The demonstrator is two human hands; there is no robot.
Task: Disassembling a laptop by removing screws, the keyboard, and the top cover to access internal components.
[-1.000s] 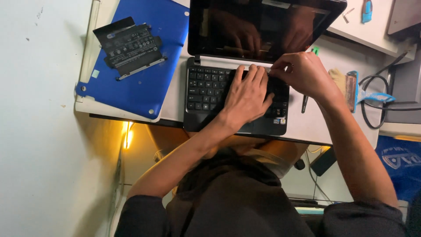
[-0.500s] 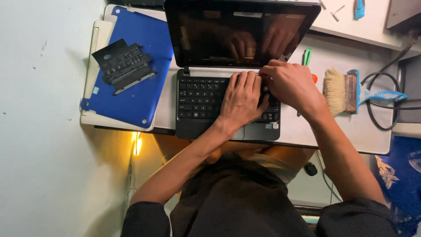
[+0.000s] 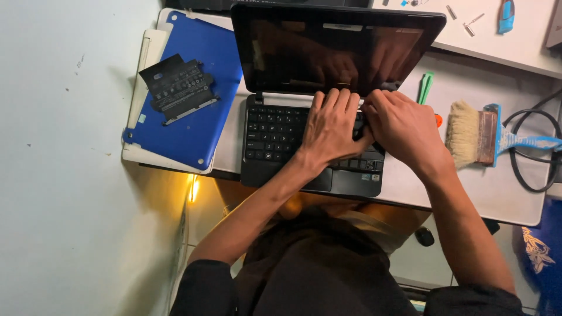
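Observation:
A small black laptop (image 3: 275, 140) stands open on the white desk (image 3: 503, 187), its dark screen (image 3: 333, 47) tilted up and mirroring my hands. My left hand (image 3: 331, 129) lies flat on the keyboard's middle, fingers stretched toward the hinge. My right hand (image 3: 404, 131) presses beside it on the keyboard's right part, fingers curled down against the keys. The two hands touch. What lies under the right fingers is hidden.
A closed blue laptop (image 3: 193, 117) with a black flat part (image 3: 178, 88) on top lies left of the black one. A paint brush (image 3: 486, 137), green tool (image 3: 425, 88), black cable (image 3: 535, 152) and small blue tool (image 3: 506, 14) sit to the right. A pale wall borders the left.
My right hand has slid down from the hinge area onto the keyboard's right side, meeting my left hand. The view has shifted so the laptop sits nearer the centre.

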